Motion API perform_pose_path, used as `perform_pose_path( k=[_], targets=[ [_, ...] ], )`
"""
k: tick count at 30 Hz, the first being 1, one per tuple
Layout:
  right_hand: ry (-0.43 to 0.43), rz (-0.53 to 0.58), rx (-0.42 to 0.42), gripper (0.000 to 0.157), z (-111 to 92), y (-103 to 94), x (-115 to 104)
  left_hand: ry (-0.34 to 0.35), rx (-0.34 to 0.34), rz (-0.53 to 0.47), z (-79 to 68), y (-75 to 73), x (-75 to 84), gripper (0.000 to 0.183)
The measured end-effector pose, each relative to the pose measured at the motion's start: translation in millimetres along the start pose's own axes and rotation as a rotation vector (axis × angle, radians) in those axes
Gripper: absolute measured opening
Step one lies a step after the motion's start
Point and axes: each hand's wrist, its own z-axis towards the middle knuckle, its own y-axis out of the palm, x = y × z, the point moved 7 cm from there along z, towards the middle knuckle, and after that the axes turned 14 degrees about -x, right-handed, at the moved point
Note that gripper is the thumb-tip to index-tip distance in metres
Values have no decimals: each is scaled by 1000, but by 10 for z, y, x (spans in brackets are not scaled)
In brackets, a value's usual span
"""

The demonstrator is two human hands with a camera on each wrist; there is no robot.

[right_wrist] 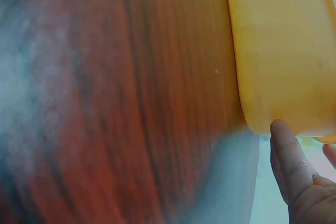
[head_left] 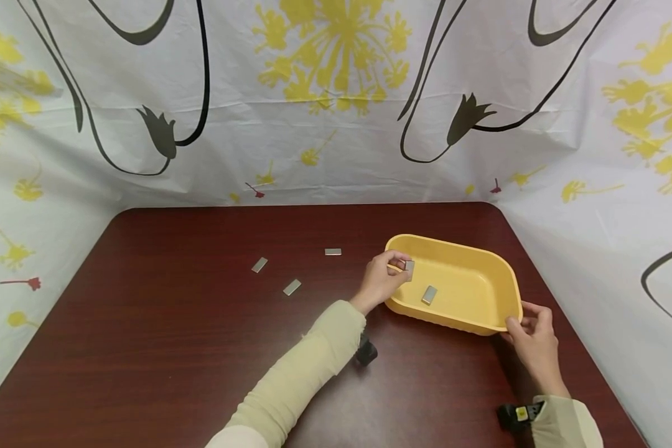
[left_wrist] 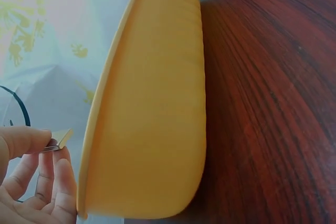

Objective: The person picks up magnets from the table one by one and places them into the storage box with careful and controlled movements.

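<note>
My left hand (head_left: 382, 279) pinches a small silver rectangular block (head_left: 409, 267) between thumb and fingers, over the near-left end of a yellow plastic basin (head_left: 470, 280). The left wrist view shows the shiny block (left_wrist: 64, 139) at the fingertips, just outside the basin's rim (left_wrist: 107, 77). Another silver block (head_left: 429, 295) lies on the basin floor. At the basin's near-right corner my right hand (head_left: 537, 345) grips the rim, thumb on top and fingers behind the wall. In the right wrist view, a finger (right_wrist: 286, 145) touches the basin's end.
Three more silver blocks, one at the left (head_left: 259, 265), a nearer block (head_left: 292, 287) and a farther block (head_left: 333, 252), lie on the dark red-brown table (head_left: 173, 342). A patterned white cloth (head_left: 336, 155) hangs behind and beside the table. Each wrist wears a black camera.
</note>
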Motion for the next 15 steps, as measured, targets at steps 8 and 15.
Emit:
perform_pose_path(
  k=[8, 15],
  targets=[
    [0, 13, 5, 43, -5, -15, -4, -22, 4, 25, 78, 90, 58, 19],
    [-2, 33, 3, 41, 3, -5, 10, -75, -17, -12, 134, 152, 73, 18]
  ],
)
